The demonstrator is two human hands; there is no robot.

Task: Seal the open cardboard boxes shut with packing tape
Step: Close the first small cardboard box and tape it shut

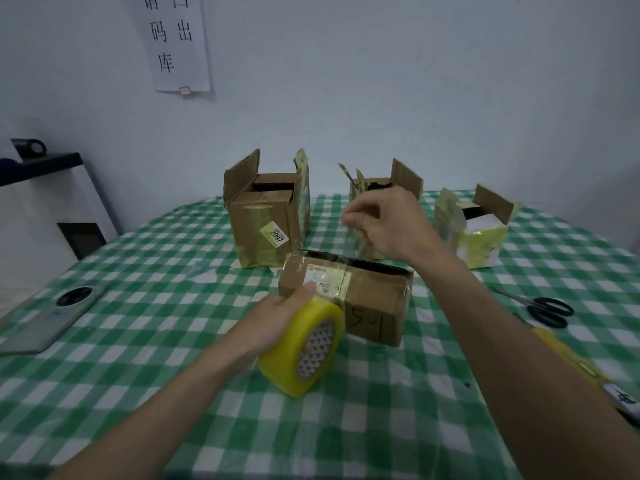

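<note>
A small cardboard box (374, 299) marked "5-1" lies on the checked table (156, 258) in front of me, its far side open. My left hand (277, 320) grips a yellow roll of packing tape (304, 348) against the box's near left corner. My right hand (384, 223) is raised above the box and pinches the free end of a clear tape strip that runs down over the box top toward the roll. Three more open boxes stand behind: a tall one (266, 220), one (405, 181) partly hidden by my right hand, and one wrapped in yellow tape (474, 230).
Black scissors (543, 310) lie at the right. A second yellow tape strip or roll (575, 358) lies by my right forearm. A phone (52, 320) lies at the left. A dark shelf (41, 168) and a paper sign (180, 43) sit against the wall.
</note>
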